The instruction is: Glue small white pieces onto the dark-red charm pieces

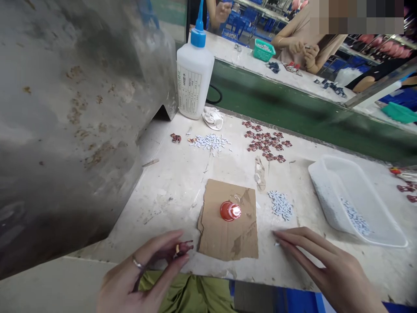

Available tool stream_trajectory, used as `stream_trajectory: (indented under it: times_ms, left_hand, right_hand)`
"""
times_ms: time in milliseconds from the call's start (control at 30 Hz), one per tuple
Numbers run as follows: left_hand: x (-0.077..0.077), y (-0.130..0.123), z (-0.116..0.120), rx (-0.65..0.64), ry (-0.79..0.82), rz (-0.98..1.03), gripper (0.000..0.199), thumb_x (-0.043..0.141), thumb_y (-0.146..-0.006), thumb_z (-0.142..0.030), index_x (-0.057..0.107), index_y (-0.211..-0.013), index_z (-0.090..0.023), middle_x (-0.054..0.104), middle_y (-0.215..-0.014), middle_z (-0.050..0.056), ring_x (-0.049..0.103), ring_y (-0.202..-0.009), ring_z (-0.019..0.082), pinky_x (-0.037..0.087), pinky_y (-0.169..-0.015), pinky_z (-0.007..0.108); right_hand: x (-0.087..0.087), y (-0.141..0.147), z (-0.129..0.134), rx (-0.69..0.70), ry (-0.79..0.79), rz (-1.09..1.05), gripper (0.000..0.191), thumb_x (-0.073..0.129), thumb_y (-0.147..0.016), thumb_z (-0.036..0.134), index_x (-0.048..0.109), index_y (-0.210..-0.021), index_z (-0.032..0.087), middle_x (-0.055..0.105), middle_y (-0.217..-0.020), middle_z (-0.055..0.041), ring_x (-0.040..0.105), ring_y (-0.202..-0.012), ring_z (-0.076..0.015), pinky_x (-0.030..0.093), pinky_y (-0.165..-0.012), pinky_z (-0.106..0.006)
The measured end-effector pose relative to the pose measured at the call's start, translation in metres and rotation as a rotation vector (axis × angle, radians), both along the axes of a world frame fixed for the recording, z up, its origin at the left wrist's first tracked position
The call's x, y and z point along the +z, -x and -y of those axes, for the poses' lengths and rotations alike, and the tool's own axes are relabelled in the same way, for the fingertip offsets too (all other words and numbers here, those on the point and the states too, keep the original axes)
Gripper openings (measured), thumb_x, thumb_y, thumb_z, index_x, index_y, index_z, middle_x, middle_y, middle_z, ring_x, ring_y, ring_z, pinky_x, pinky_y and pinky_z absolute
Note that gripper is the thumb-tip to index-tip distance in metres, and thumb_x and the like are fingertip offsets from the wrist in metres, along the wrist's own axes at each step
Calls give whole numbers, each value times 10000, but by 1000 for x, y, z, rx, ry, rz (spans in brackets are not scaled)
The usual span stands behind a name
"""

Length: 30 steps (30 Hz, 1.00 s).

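A small dark red figure [184, 248] is held between the thumb and fingers of my left hand [148, 265], left of a cardboard piece [215, 239]. On the cardboard sits a small red, shiny round dish [226, 211]. My right hand [316, 256] is low over the table on the other side, fingers pinched together; anything between the tips is too small to make out. Close to those fingertips lies a tiny white piece [276, 244]. A pile of small pale blue-white pieces [280, 205] lies just beyond them.
Behind are a glue bottle [195, 78], a crumpled white item [213, 118], another pale pile [211, 142] and several dark red figures [267, 141]. A translucent bin [374, 200] stands right; a metal housing [81, 108] fills the left. People's hands [304, 50] show across a green divider [276, 95].
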<state>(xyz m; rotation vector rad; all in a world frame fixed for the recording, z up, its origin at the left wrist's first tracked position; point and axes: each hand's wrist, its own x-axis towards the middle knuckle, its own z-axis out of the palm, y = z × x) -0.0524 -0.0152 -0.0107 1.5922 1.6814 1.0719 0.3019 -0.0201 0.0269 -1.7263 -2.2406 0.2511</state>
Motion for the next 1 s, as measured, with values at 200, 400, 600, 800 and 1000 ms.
stream_trajectory:
  times_ms: [200,400,600,800,1000]
  left_hand:
    - [7,-6,-12,-136,-151,22,170,711,-937,-316,708,-1105,-341,785,-986,-127,767,-807,32,551,-860,10]
    - [9,-13,-17,-229,-175,28,222,662,-971,-243,687,-1173,-331,771,-1066,-105,754,-912,23,549,-886,11]
    - [11,-12,-22,-287,-237,-11,296,646,-978,-186,684,-1240,-319,737,-1116,-82,733,-957,7,538,-938,21]
    - [13,-12,-27,-287,-271,-22,268,663,-974,-185,679,-1220,-291,752,-1049,-82,733,-911,12,555,-917,34]
    - [14,-14,-28,-278,-259,-51,229,659,-978,-212,688,-1187,-301,750,-1044,-68,734,-921,36,584,-882,89]
  right_hand:
    - [-3,3,6,52,12,-14,232,600,-1035,399,784,-1036,256,783,-1032,-54,786,-880,-202,656,-746,-239]
    - [-2,-7,-10,198,89,-1,260,501,-1065,233,753,-1127,244,754,-1078,-86,753,-925,-210,637,-730,-291]
    - [1,-12,-28,269,49,32,349,450,-1064,138,681,-1296,257,732,-1255,-81,719,-1115,-226,610,-922,-355]
    - [-9,9,-20,0,-62,-29,130,618,-1032,326,733,-1024,265,766,-984,-27,761,-859,-195,619,-737,-294]
    - [-9,20,-26,-46,-24,-88,210,572,-1037,323,744,-947,244,769,-958,-49,758,-823,-204,616,-706,-307]
